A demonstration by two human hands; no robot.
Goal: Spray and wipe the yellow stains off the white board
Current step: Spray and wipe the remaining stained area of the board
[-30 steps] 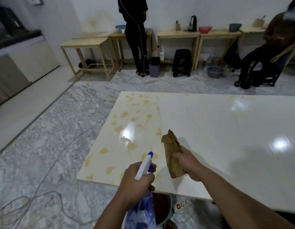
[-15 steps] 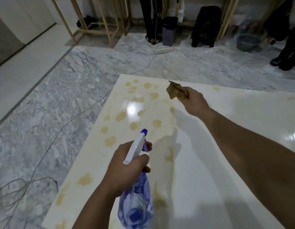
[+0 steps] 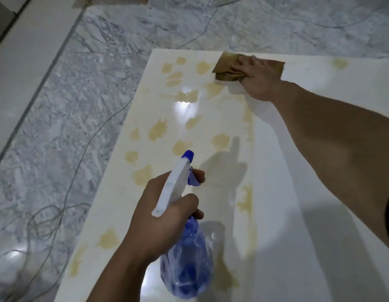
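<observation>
1. Board (image 3: 309, 214): white, glossy, lying flat above a marble floor (image 3: 80, 105); what carries it cannot be seen. Its right and near edges are cut off by the frame.
2. Stains (image 3: 158, 129): yellow blotches scattered over the left strip of the board, from the far corner down to the near left edge. One faint patch lies apart, right of the cloth, by the far edge. The right part of the board looks clean.
3. Cloth (image 3: 226, 68): brown, folded, flat on the board at its far edge, touching the topmost stains.
4. Right hand (image 3: 259, 77): palm down, fingers spread over the cloth and pressing it to the board.
5. Bottle (image 3: 185, 264): clear blue spray bottle with a white head and blue nozzle, held over the near part of the board, nozzle aimed at the stained strip. Fill level hard to judge.
6. Left hand (image 3: 167, 214): wrapped tight round the bottle neck, one finger on the trigger. Whether the trigger is squeezed cannot be told; no mist shows.
7. Step in hand, by judgement: wiping at the far corner; most of the strip is not yet cleaned.
8. Next move, by judgement: drag the cloth through the blotches toward the near edge under firm pressure, spraying where the stains look dry.
9. Cables (image 3: 47, 214): thin, loose on the floor at left; their ends are out of frame.
</observation>
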